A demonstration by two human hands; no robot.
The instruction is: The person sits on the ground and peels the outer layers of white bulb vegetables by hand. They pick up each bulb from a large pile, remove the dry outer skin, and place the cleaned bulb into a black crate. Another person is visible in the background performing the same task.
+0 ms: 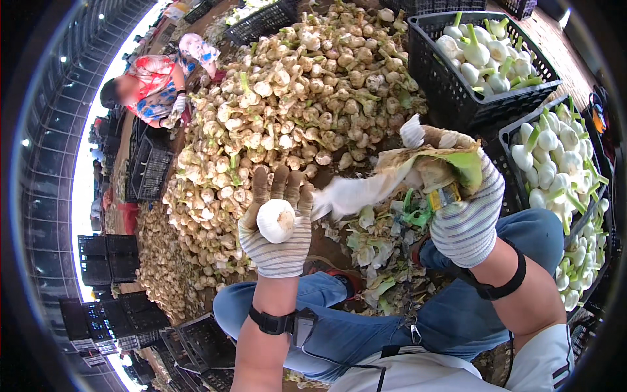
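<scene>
My left hand [277,223], in a striped knit glove soiled at the fingers, is turned palm up with its fingers extended. A white, cleaned garlic bulb [276,221] rests on that palm, its round root end showing. To the right, my right hand [463,215] wears a matching glove and is closed around peeled garlic skin and leaf [431,169]. A long white strip of skin [355,193], blurred, trails from it towards my left hand. A small yellow-and-black object [445,197] shows at the right palm; its kind is unclear.
A large heap of untrimmed garlic [303,93] lies in front. Black plastic crates of cleaned garlic [426,68] stand at right. Loose peelings [377,250] cover the ground between my legs. A gloved person [154,88] works at far left near black crates [149,166].
</scene>
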